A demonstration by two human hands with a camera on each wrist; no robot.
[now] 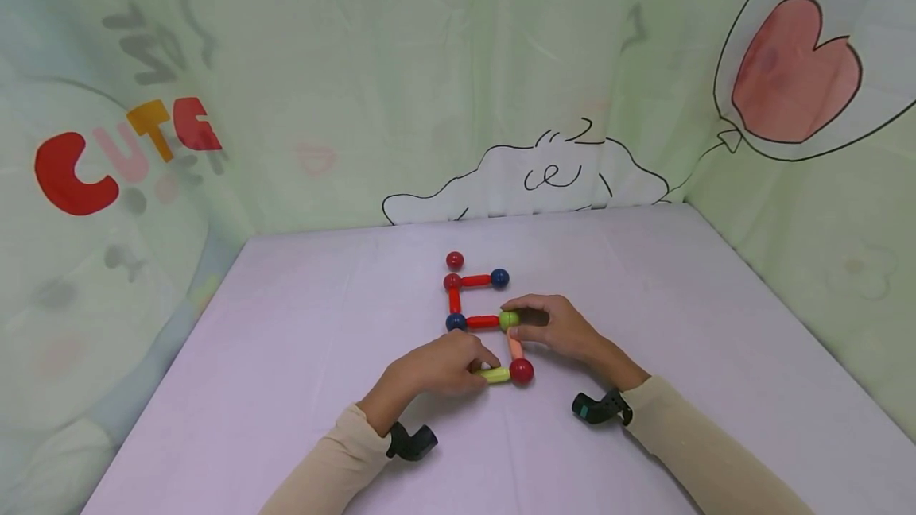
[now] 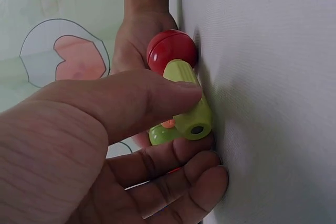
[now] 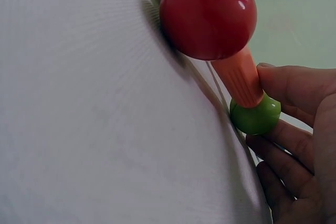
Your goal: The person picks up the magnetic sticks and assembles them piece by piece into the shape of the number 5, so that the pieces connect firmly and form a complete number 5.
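Note:
My left hand (image 1: 447, 364) pinches a yellow-green stick (image 2: 190, 114) between thumb and fingers, its far end against a red ball (image 1: 522, 372). From that ball an orange stick (image 3: 239, 77) runs up to a green ball (image 1: 509, 320). My right hand (image 1: 561, 326) grips the green ball, with the thumb against the orange stick beside it. A red stick (image 1: 483, 322) joins the green ball to a blue ball (image 1: 456, 322). Another red stick (image 1: 454, 300) leads up to a second red ball (image 1: 452, 281), and a third red stick (image 1: 475, 280) ends at a dark blue ball (image 1: 499, 278).
A separate red ball (image 1: 454, 261) lies just beyond the top of the joined sticks and balls. Everything rests on a pale cloth-covered table (image 1: 322, 284), with a printed curtain (image 1: 343, 86) behind and at the sides. Both wrists wear black camera mounts (image 1: 413, 443).

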